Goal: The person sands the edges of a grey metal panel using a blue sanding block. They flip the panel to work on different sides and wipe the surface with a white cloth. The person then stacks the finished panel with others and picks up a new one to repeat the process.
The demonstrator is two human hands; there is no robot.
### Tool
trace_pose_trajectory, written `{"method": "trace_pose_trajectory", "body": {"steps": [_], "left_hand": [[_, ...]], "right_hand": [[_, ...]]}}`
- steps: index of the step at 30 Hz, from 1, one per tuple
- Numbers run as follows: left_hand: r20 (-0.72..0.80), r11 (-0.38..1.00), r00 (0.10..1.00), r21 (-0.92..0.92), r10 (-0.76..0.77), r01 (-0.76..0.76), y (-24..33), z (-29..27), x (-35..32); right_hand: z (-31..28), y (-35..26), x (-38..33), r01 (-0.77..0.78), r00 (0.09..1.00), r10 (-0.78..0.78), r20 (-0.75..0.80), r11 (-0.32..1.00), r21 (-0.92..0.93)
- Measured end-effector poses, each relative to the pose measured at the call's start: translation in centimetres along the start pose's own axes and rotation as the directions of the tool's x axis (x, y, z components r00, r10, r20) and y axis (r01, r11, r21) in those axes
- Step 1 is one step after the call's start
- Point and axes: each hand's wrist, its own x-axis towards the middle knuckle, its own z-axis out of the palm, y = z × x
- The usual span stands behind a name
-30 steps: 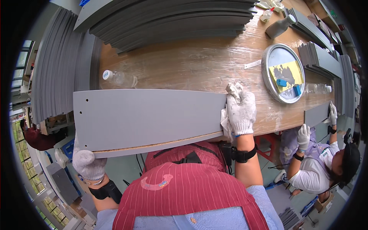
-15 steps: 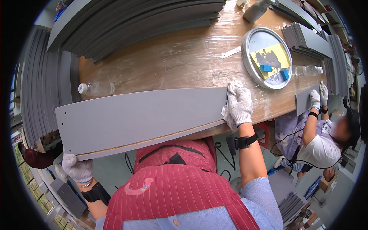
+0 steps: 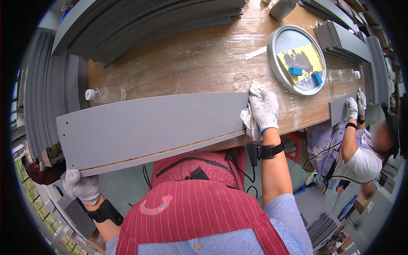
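Observation:
A long grey panel point(image 3: 153, 127) with a curved far edge and a raw particleboard strip along its near side lies across the front of the table. My left hand point(image 3: 83, 186), in a white knit glove, grips its near left corner, where small dark holes show. At the right end my right hand point(image 3: 264, 109), also gloved, is closed around a crumpled white rag point(image 3: 250, 121) pressed against the panel's edge. Beyond it a round grey lid point(image 3: 278, 76) carries a yellow sheet point(image 3: 316, 63) smeared with grey paste and two blue blocks point(image 3: 295, 71).
Stacks of grey panels stand at the left point(image 3: 40, 93) and far side point(image 3: 148, 25). Clear bottles lie on the table at left point(image 3: 108, 94) and right point(image 3: 340, 75). A white strip point(image 3: 256, 53) rests near the lid. At right, a gloved co-worker point(image 3: 361, 148) holds a smaller grey panel point(image 3: 343, 108).
The panel and both my hands have shifted slightly left. My right hand, still with the rag, stays at the panel's right end, and my left hand keeps its corner.

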Motion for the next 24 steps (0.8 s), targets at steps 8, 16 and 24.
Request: {"method": "trace_pose_trajectory", "body": {"steps": [8, 16, 24], "left_hand": [[-0.062, 0.999, 0.997, 0.038, 0.04, -0.037, 0.2, 0.1, -0.6], [-0.009, 1.0, 1.0, 0.009, 0.023, -0.023, 0.3, -0.3, -0.5], [-0.058, 0.998, 0.998, 0.057, -0.003, 0.006, -0.1, 1.2, 0.0]], "right_hand": [[-0.7, -1.5, -0.6, 0.053, 0.996, -0.051, 0.069, 0.998, -0.029], [-0.5, -2.4, -0.5, 0.048, 0.992, -0.059, 0.111, 0.994, 0.093], [1.5, -8.9, -5.7, 0.575, 0.818, -0.57, -0.081, 0.813, 0.092]]}}
